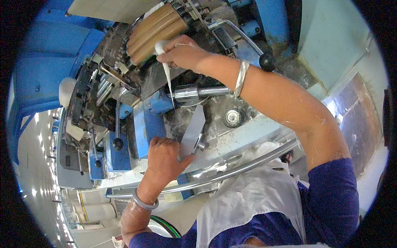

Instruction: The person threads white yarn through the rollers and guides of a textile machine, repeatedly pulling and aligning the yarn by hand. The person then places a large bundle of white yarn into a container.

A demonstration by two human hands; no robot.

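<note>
My right hand (182, 53) reaches up to the tan rollers (155, 31) at the top of a blue textile machine and is closed on a white strand of fibre (167, 76) that hangs down from it toward a shiny metal cylinder (188, 92). My left hand (163, 155) rests lower on the machine's front, its thumb and fingers against a flat grey metal plate (193, 128). Each wrist wears a silver bangle. Lint clings to both forearms.
A black-knobbed lever (266, 61) stands to the right of my right hand. More black-knobbed levers (118, 142) stand left of my left hand. A curved steel rail (231, 171) runs along the machine's front. White bobbins (99, 211) sit at the lower left.
</note>
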